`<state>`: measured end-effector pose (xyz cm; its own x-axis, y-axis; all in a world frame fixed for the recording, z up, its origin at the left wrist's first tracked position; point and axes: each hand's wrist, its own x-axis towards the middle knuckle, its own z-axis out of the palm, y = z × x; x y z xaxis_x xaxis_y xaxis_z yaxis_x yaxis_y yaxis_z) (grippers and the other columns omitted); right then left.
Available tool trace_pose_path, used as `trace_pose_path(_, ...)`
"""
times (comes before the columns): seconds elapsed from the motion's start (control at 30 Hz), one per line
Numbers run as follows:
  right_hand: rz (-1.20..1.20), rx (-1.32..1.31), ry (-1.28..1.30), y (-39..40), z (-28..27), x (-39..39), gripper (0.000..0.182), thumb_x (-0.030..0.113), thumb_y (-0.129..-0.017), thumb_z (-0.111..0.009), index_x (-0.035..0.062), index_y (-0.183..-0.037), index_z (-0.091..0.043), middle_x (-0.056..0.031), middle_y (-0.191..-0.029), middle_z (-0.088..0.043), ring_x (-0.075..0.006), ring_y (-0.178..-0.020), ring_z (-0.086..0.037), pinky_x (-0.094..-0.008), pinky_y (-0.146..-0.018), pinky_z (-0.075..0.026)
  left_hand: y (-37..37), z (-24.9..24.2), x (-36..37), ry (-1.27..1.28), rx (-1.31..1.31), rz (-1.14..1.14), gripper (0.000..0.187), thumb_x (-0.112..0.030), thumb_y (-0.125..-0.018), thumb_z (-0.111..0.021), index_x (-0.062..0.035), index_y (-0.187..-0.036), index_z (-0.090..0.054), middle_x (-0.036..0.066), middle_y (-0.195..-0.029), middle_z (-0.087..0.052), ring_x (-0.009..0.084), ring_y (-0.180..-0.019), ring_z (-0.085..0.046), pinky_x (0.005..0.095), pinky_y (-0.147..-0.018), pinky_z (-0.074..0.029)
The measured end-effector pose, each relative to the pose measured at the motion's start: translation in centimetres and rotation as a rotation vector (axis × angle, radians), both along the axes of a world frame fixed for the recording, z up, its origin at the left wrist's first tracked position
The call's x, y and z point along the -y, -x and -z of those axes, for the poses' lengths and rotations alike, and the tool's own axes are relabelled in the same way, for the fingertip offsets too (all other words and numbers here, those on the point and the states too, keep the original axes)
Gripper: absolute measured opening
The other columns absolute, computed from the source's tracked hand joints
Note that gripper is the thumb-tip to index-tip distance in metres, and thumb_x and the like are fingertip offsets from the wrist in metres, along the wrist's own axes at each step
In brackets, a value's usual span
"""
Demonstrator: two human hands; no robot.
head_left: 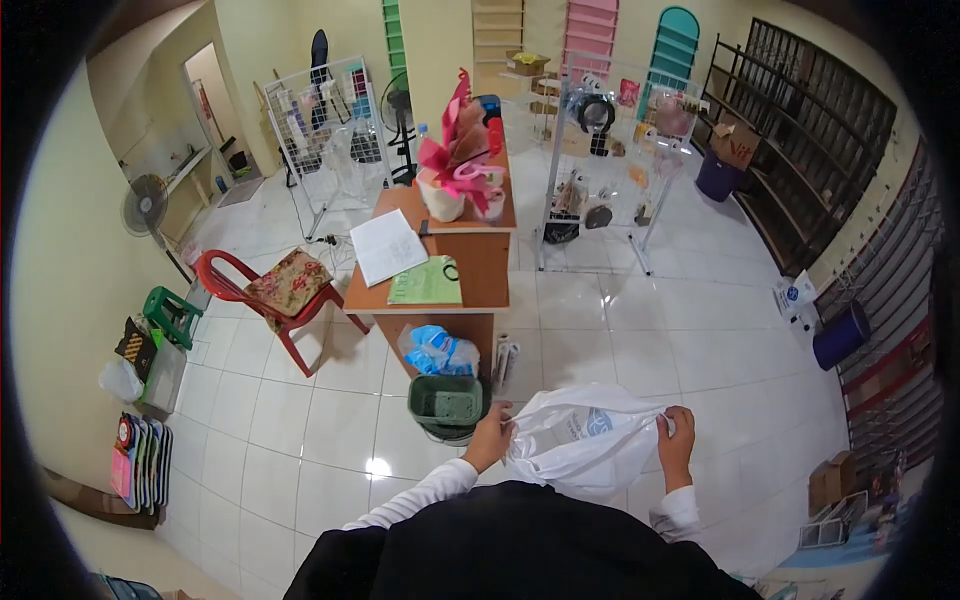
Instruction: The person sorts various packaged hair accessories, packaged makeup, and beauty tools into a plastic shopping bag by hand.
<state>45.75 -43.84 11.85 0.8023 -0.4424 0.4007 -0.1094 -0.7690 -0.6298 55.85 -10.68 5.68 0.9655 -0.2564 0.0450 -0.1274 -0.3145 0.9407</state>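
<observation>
A white plastic bag with blue print is stretched between my two hands, its mouth spread wide. My left hand pinches the bag's rim on the left side, close to a dark green basket. On the right side, my right hand grips the opposite edge with bent fingers. Whatever may lie inside the bag cannot be made out. Just past the basket, a blue and clear plastic package rests against the end of the wooden desk.
Papers, a green book and a pink-wrapped bouquet lie on the desk. A red chair stands left of it. Wire display racks stand farther back, and a purple bin at the right.
</observation>
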Motion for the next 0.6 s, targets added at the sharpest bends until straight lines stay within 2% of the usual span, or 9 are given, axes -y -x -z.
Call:
trace_pose_path(0.03,0.018,0.006,0.032,-0.2,-0.2,1.2,0.011,0.004,-0.077,-0.064,0.0011,-0.085,-0.057,-0.0125,-0.101,-0.054,-0.03,-0.099,-0.05,-0.0375,-0.087,-0.041,-0.6,-0.3,1.6,-0.008,0.017,0.017,0.011,-0.001,-0.082,-0.051,-0.0014,-0.093,-0.053,0.02,-0.099,-0.059,0.0351,-0.08,-0.06,0.0394,-0.073,-0.046)
trace_pose_path(0.13,0.104,0.027,0.141,-1.5,-0.3,5.9,0.01,0.001,-0.076,-0.064,0.0035,-0.085,-0.058,-0.0129,-0.111,-0.05,-0.0308,-0.107,-0.047,-0.0384,-0.092,-0.039,-2.8,-0.5,5.7,-0.243,0.272,0.327,0.015,0.005,-0.074,-0.048,-0.0014,-0.087,-0.052,0.02,-0.109,-0.058,0.0364,-0.092,-0.058,0.0416,-0.08,-0.046)
trace_pose_path(0.17,0.139,0.034,0.174,-2.1,0.0,7.3,0.011,0.0,-0.076,-0.063,0.0044,-0.085,-0.059,-0.0131,-0.114,-0.049,-0.0311,-0.109,-0.046,-0.0386,-0.093,-0.038,-3.0,-0.7,7.0,-0.394,0.234,0.405,0.029,0.006,-0.069,-0.048,-0.0023,-0.095,-0.056,0.019,-0.114,-0.056,0.0364,-0.103,-0.054,0.0422,-0.088,-0.044)
trace_pose_path(0.27,0.182,0.063,-0.012,-3.4,1.3,12.2,0.014,-0.002,-0.077,-0.062,0.0063,-0.088,-0.059,-0.0141,-0.117,-0.047,-0.0308,-0.11,-0.046,-0.0377,-0.092,-0.039,-4.6,-0.1,10.6,-0.356,0.182,0.404,0.041,0.004,-0.069,-0.049,-0.0045,-0.108,-0.057,0.018,-0.12,-0.053,0.0359,-0.108,-0.052,0.0398,-0.092,-0.043)
trace_pose_path(0.3,0.201,0.037,-0.118,-3.8,0.3,12.3,0.017,-0.001,-0.08,-0.06,0.0076,-0.094,-0.059,-0.0114,-0.113,-0.048,-0.0254,-0.109,-0.047,-0.0355,-0.089,-0.041,-5.2,-0.6,11.5,-0.399,0.142,0.403,0.047,-0.002,-0.071,-0.055,-0.0065,-0.118,-0.055,0.017,-0.122,-0.052,0.0356,-0.107,-0.053,0.0396,-0.092,-0.043)
trace_pose_path(0.4,0.17,0.066,-0.541,-5.1,5.6,17.1,0.022,0.006,-0.083,-0.058,0.0103,-0.105,-0.055,-0.0071,-0.116,-0.046,-0.0235,-0.107,-0.05,-0.0331,-0.08,-0.046,-6.4,-2.9,14.3,-0.309,0.193,0.339,0.046,-0.007,-0.073,-0.061,-0.0058,-0.119,-0.055,0.017,-0.122,-0.051,0.0345,-0.109,-0.052,0.0383,-0.093,-0.043)
trace_pose_path(0.5,0.226,-0.093,-1.151,-7.1,2.1,14.8,0.026,0.01,-0.086,-0.055,0.0109,-0.112,-0.051,-0.0057,-0.117,-0.047,-0.022,-0.106,-0.051,-0.0354,-0.081,-0.046,-8.5,-3.0,17.0,-0.186,0.047,0.324,0.049,-0.012,-0.074,-0.066,-0.0061,-0.121,-0.054,0.019,-0.123,-0.05,0.0342,-0.113,-0.049,0.0362,-0.096,-0.041)
trace_pose_path(0.6,0.102,-0.25,-1.069,-9.9,3.6,13.0,0.037,0.004,-0.078,-0.059,0.0061,-0.114,-0.049,-0.0099,-0.114,-0.049,-0.0222,-0.109,-0.046,-0.0348,-0.091,-0.04,-10.8,-2.3,19.7,-0.022,-0.057,0.316,0.049,-0.006,-0.073,-0.062,-0.0045,-0.121,-0.053,0.018,-0.129,-0.047,0.0332,-0.113,-0.05,0.0363,-0.095,-0.042)
